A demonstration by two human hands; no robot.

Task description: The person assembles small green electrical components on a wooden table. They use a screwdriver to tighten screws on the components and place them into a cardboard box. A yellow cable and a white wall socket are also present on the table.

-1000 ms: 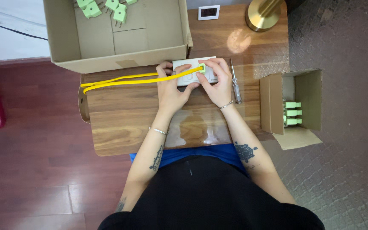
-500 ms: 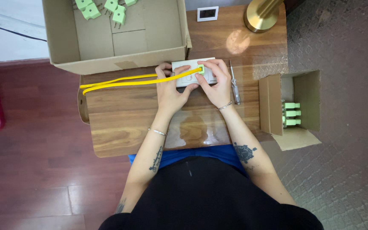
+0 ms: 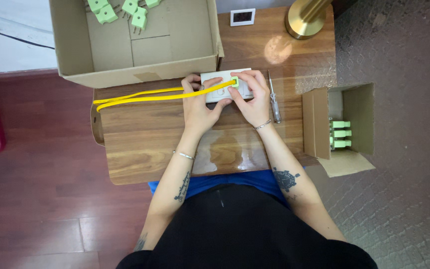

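White socket strip (image 3: 223, 85) at the far edge of the wooden table (image 3: 140, 144), steadied under the left hand (image 3: 197, 107), green plug (image 3: 234, 82) of the yellow cord (image 3: 145, 96) pinched by the right hand (image 3: 252, 97); risk judged: plug seated askew, strip shoved toward the screwdriver (image 3: 273, 97).

Open wood on table (image 3: 140, 149) near edge, left of left hand (image 3: 197, 107): passable. Far side blocked by large cardboard box (image 3: 140, 74), its wall just beyond white socket block (image 3: 212, 78). Yellow cable (image 3: 140, 96) across left half of top. Screwdriver (image 3: 273, 99) just beside right hand (image 3: 255, 97). Small box (image 3: 339, 124) closing right edge. Brass lamp base (image 3: 304, 20) and small frame (image 3: 242, 16) at far right corner; bare strip between.
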